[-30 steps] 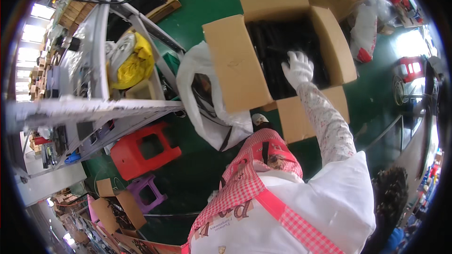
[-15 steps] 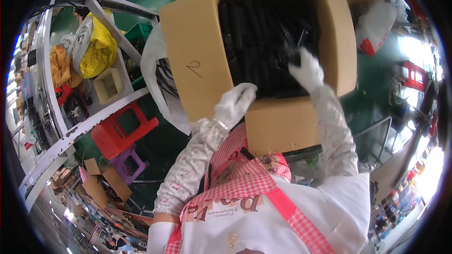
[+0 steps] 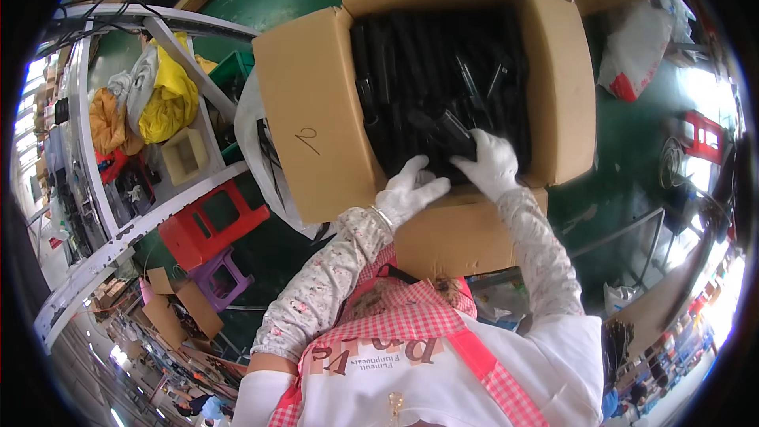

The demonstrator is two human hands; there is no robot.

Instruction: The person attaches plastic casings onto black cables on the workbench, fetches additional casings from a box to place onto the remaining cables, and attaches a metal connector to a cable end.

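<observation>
An open cardboard box (image 3: 316, 122) stands in front of me, filled with long black wrapped pieces (image 3: 407, 55) lying side by side, some with a clear shiny surface. My right hand (image 3: 492, 168), in a white glove, is at the near right part of the contents. Its thumb and fingers close on a black bar-shaped piece (image 3: 452, 128) that slants up to the left. My left hand (image 3: 409, 191), also gloved in white, is over the box's near edge beside the front flap (image 3: 466, 233). Its thumb and fingers are apart, and nothing shows between them.
At the left a white metal frame (image 3: 146, 221) holds yellow cloth (image 3: 170, 87) and a beige bin (image 3: 186, 158). A red stool (image 3: 207, 229) and a purple stool (image 3: 225, 281) are below it. Another red stool (image 3: 702, 136) and a plastic bag (image 3: 632, 47) are at the right.
My right hand has moved back toward me and to the left, with a black piece now in it. My left hand has dropped slightly toward me and its fingers have spread.
</observation>
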